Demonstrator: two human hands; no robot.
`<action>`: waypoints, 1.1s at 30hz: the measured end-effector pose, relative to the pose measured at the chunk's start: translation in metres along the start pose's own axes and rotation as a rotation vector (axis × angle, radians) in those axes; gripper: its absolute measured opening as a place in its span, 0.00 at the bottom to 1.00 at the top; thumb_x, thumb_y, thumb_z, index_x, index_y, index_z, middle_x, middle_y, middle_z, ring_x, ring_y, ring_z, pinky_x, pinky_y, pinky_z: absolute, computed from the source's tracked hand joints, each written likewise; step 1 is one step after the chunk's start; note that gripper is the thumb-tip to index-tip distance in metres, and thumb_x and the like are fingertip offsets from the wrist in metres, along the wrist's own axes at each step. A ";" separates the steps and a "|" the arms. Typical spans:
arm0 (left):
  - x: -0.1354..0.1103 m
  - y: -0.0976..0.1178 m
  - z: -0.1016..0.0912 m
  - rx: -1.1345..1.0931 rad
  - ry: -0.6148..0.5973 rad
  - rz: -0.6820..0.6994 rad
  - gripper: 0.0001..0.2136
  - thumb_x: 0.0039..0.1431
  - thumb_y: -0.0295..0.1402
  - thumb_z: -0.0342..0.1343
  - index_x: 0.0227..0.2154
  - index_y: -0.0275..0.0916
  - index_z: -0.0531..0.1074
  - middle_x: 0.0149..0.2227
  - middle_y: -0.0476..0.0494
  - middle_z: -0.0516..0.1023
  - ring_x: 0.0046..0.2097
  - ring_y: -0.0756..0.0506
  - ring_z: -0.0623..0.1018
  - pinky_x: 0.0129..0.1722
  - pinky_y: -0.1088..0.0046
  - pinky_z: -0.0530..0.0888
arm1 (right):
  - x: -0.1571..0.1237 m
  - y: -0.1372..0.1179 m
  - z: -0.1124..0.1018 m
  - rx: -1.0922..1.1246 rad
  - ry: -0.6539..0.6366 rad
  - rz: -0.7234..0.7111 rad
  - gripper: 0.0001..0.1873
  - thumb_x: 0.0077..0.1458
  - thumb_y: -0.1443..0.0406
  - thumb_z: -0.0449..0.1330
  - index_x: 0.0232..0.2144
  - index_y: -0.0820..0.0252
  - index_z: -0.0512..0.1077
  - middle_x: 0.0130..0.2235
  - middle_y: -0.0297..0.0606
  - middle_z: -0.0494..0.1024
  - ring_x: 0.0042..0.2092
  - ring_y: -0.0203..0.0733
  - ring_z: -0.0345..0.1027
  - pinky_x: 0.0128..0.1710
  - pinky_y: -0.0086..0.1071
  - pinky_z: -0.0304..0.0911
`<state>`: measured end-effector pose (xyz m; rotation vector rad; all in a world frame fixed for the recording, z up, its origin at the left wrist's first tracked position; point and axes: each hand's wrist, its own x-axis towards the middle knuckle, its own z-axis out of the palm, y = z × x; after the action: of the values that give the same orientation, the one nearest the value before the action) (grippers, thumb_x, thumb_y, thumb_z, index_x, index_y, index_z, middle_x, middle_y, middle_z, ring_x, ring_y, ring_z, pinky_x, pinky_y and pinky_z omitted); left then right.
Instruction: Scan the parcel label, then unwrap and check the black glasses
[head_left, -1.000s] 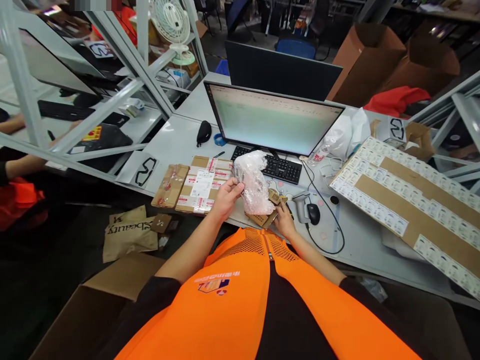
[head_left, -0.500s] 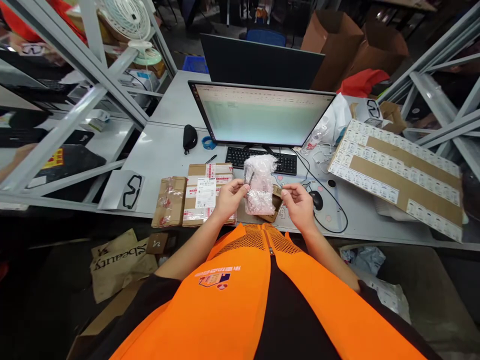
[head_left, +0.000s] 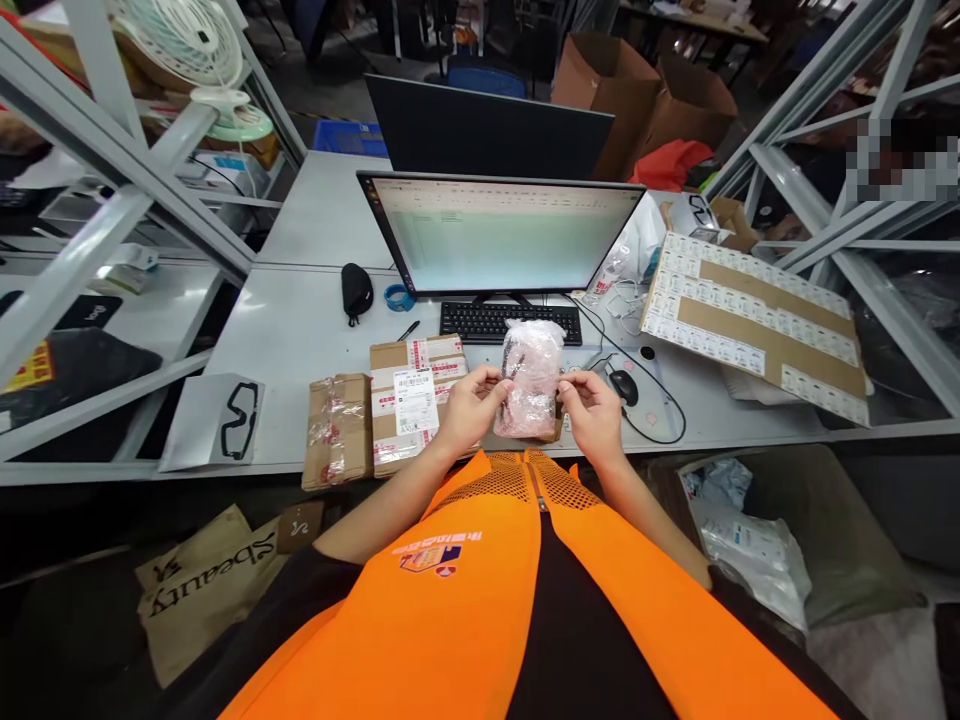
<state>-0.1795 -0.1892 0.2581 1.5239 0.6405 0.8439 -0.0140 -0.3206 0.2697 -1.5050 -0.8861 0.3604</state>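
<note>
A pinkish package in clear bubble wrap [head_left: 531,385] is held up in front of me between both hands. My left hand [head_left: 472,408] pinches its left edge with thumb and fingers. On the opposite edge, my right hand [head_left: 592,408] is closed, its thumb and fingertips gripping the wrap. What lies inside the wrap cannot be made out clearly. Partly hidden beneath the package, an open brown carton [head_left: 555,432] shows only a corner. Left of my left hand lie a taped cardboard box with a white label [head_left: 416,402] and a smaller taped box [head_left: 337,430].
Beyond the package stand a keyboard [head_left: 480,322] and a lit monitor [head_left: 502,235]. A mouse [head_left: 624,387] with its cable lies to the right, near a large flat cardboard sheet [head_left: 757,325]. A black pouch [head_left: 357,293] and blue tape roll [head_left: 399,297] sit back left.
My right hand has moved from the carton's edge to the package's right side. The package now covers more of the carton. The camera view has shifted.
</note>
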 end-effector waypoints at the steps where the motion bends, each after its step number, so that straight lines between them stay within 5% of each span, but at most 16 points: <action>1: 0.001 -0.002 -0.001 -0.009 -0.007 -0.004 0.16 0.59 0.47 0.68 0.34 0.39 0.77 0.32 0.48 0.79 0.34 0.46 0.77 0.37 0.72 0.73 | 0.000 -0.002 0.002 0.018 -0.001 0.014 0.18 0.64 0.48 0.65 0.41 0.56 0.76 0.37 0.38 0.81 0.35 0.41 0.75 0.34 0.34 0.72; 11: 0.010 -0.012 -0.011 -0.075 -0.079 -0.032 0.26 0.64 0.55 0.64 0.49 0.35 0.83 0.50 0.36 0.86 0.54 0.36 0.82 0.56 0.60 0.77 | 0.005 -0.016 0.018 0.017 -0.189 0.014 0.21 0.57 0.52 0.72 0.45 0.54 0.71 0.32 0.30 0.75 0.32 0.37 0.70 0.32 0.31 0.68; 14: 0.008 -0.019 -0.003 -0.131 -0.140 -0.036 0.39 0.61 0.57 0.67 0.67 0.37 0.70 0.64 0.29 0.77 0.65 0.32 0.76 0.64 0.57 0.72 | 0.006 -0.021 0.026 -0.060 -0.195 -0.023 0.18 0.58 0.54 0.70 0.45 0.54 0.72 0.31 0.30 0.75 0.31 0.37 0.69 0.32 0.31 0.67; 17: 0.005 -0.026 0.005 -0.187 -0.180 -0.066 0.55 0.52 0.54 0.76 0.74 0.42 0.51 0.65 0.27 0.75 0.63 0.33 0.78 0.63 0.56 0.74 | 0.009 -0.025 0.033 -0.087 -0.206 -0.058 0.14 0.60 0.56 0.68 0.43 0.55 0.74 0.31 0.31 0.76 0.31 0.37 0.69 0.33 0.32 0.67; 19: 0.005 -0.026 0.007 -0.177 -0.157 -0.077 0.51 0.52 0.53 0.76 0.70 0.44 0.53 0.60 0.31 0.78 0.56 0.37 0.82 0.58 0.58 0.77 | 0.012 -0.027 0.034 -0.063 -0.212 -0.064 0.13 0.59 0.56 0.68 0.42 0.55 0.74 0.32 0.32 0.77 0.31 0.37 0.70 0.34 0.32 0.68; 21: 0.005 -0.020 0.007 -0.108 -0.130 -0.064 0.36 0.57 0.52 0.72 0.60 0.43 0.62 0.56 0.36 0.80 0.54 0.39 0.82 0.55 0.61 0.78 | 0.015 -0.027 0.035 -0.016 -0.208 -0.049 0.12 0.58 0.56 0.68 0.40 0.55 0.74 0.33 0.33 0.78 0.33 0.38 0.71 0.35 0.32 0.69; 24: 0.007 -0.006 0.002 0.026 -0.117 0.018 0.15 0.66 0.47 0.61 0.44 0.42 0.72 0.59 0.36 0.79 0.64 0.36 0.76 0.55 0.63 0.77 | 0.017 -0.025 0.035 0.031 -0.173 -0.014 0.13 0.57 0.56 0.69 0.38 0.55 0.74 0.34 0.34 0.78 0.33 0.38 0.71 0.36 0.32 0.69; 27: 0.013 0.000 -0.005 0.063 -0.067 0.046 0.10 0.66 0.42 0.57 0.34 0.41 0.72 0.60 0.36 0.79 0.66 0.34 0.74 0.55 0.62 0.76 | 0.018 -0.019 0.033 0.040 -0.117 0.017 0.13 0.55 0.57 0.69 0.38 0.55 0.73 0.33 0.33 0.76 0.33 0.37 0.69 0.35 0.31 0.68; 33: 0.031 -0.012 -0.031 -0.174 0.236 -0.071 0.09 0.61 0.39 0.59 0.28 0.42 0.70 0.32 0.48 0.79 0.40 0.43 0.79 0.43 0.68 0.77 | 0.032 -0.003 0.009 0.050 0.085 0.081 0.14 0.51 0.58 0.68 0.37 0.55 0.69 0.30 0.29 0.72 0.29 0.34 0.64 0.31 0.29 0.62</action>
<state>-0.1853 -0.1446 0.2517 1.2490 0.7678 1.0074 -0.0001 -0.2917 0.2803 -1.5019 -0.7451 0.3726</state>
